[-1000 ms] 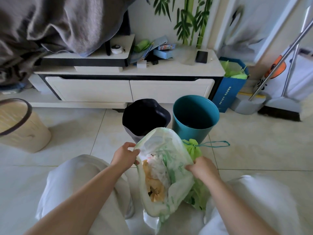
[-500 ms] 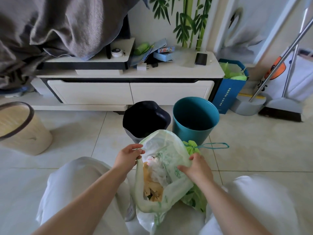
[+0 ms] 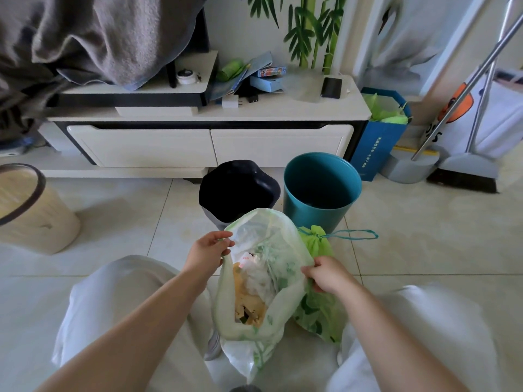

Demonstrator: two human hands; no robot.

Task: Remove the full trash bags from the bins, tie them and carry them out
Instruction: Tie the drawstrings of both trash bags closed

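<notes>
Pinching one open bag [image 3: 278, 241] — two hands [image 3: 208, 251], three bins [image 3: 321, 190]

light: soft daylight, seemingly from the right | shadows: faint | edges: wide-angle bending; lower corners blurred

Room furnishings behind the work area
White cabinet [image 3: 209, 145] at centre; grey blanket [image 3: 93, 38] upper left; black phone [image 3: 331, 87] on top; broom [image 3: 464, 176] at right edge

Pale tiled floor [image 3: 424, 244]; white low cabinet [image 3: 209, 142] against bamboo-painted wall [image 3: 311, 29]; soft daylight.
</notes>
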